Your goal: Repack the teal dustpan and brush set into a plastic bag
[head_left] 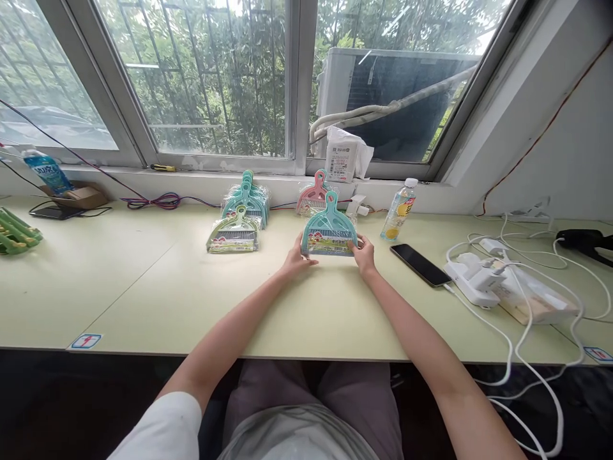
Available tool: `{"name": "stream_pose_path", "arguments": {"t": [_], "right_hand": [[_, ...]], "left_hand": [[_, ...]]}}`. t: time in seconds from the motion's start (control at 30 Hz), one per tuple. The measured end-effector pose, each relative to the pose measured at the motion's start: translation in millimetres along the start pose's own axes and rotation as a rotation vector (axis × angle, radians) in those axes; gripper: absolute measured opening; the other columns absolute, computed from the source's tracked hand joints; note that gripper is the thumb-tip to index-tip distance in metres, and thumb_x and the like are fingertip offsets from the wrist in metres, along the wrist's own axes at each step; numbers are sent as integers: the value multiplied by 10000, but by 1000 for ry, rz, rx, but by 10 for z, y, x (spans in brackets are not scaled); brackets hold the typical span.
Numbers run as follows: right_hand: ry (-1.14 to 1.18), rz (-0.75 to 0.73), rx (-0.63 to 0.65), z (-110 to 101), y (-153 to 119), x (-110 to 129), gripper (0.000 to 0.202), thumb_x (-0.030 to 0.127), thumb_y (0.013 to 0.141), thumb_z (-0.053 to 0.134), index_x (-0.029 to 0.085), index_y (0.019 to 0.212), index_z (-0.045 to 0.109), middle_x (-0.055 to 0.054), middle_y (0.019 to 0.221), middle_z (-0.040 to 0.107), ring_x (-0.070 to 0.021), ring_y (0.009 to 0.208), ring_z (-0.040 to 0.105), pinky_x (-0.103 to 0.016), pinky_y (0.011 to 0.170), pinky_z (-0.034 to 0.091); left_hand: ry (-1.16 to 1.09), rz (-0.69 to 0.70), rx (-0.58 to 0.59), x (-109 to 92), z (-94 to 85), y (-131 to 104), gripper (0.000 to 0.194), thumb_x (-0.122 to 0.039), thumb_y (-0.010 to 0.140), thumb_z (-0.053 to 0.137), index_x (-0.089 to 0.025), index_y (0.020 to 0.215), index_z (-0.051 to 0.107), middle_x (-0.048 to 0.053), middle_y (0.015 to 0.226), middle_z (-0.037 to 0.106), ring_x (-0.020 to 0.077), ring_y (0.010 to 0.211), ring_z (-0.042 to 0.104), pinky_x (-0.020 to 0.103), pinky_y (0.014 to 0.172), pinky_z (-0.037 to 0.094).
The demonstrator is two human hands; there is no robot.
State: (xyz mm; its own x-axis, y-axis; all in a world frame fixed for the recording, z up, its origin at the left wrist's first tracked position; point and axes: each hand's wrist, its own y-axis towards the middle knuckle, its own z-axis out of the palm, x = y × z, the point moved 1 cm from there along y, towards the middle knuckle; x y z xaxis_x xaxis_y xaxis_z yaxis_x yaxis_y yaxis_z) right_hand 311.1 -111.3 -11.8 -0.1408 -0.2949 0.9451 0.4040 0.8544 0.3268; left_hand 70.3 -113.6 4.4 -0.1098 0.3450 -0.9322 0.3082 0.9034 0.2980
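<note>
My left hand (297, 259) and my right hand (364, 253) grip the two lower sides of a teal dustpan and brush set (330, 225) in clear wrapping. It stands upright at the table, handle up, its label facing me. Just behind it is a pink dustpan set (313, 193), partly hidden. To the left, a green dustpan set (234, 231) stands in front of a row of several teal dustpan sets (246, 195), all wrapped in clear plastic.
At right are a drink bottle (399, 209), a black phone (420, 264) and a white power strip (472, 281) with tangled cables. A white box (341, 156) sits by the window. Far left are green plastic pieces (18, 231) and a blue-labelled bottle (46, 172) by a cardboard tray (83, 195).
</note>
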Motion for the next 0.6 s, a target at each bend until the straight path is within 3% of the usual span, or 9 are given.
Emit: {"name": "stream_pose_path", "arguments": {"t": [0.1, 0.17, 0.27, 0.43, 0.6], "right_hand": [[-53, -39, -4, 67, -34, -7, 562, 415, 733, 679, 102, 1183, 554, -140, 932, 713, -209, 763, 664, -336, 711, 531], [-123, -53, -20, 138, -2, -24, 527, 402, 772, 647, 119, 1204, 539, -132, 945, 719, -214, 770, 668, -331, 699, 526], [-365, -52, -33, 257, 181, -22, 417, 340, 813, 622, 171, 1190, 566, -111, 990, 726, -224, 821, 674, -322, 718, 503], [-778, -68, 23, 481, 670, 59, 196, 257, 851, 598, 227, 1034, 663, -80, 1026, 721, -236, 925, 659, -296, 760, 449], [-945, -102, -11, 710, 970, -12, 226, 270, 910, 533, 188, 1098, 629, -117, 998, 693, -241, 943, 633, -299, 760, 438]], "left_hand": [[173, -2, -183, 67, -12, 113, 460, -264, 817, 615, -163, 1259, 534, 5, 778, 648, 105, 576, 562, 240, 643, 446], [301, -17, -217, 100, -74, 243, 238, -277, 881, 519, -171, 1066, 626, -8, 675, 616, 120, 562, 571, 234, 618, 424], [478, -38, -219, 138, -196, 525, 202, -265, 907, 483, -191, 1011, 639, -2, 658, 629, 146, 619, 609, 240, 651, 418], [643, -47, -304, 239, -311, 1056, 230, -263, 892, 531, -205, 1075, 657, 67, 978, 688, 180, 826, 639, 267, 774, 443], [815, -71, -443, 437, -343, 1419, 269, -311, 881, 550, -200, 1077, 696, 122, 1106, 635, 241, 1055, 589, 304, 863, 447]]}}
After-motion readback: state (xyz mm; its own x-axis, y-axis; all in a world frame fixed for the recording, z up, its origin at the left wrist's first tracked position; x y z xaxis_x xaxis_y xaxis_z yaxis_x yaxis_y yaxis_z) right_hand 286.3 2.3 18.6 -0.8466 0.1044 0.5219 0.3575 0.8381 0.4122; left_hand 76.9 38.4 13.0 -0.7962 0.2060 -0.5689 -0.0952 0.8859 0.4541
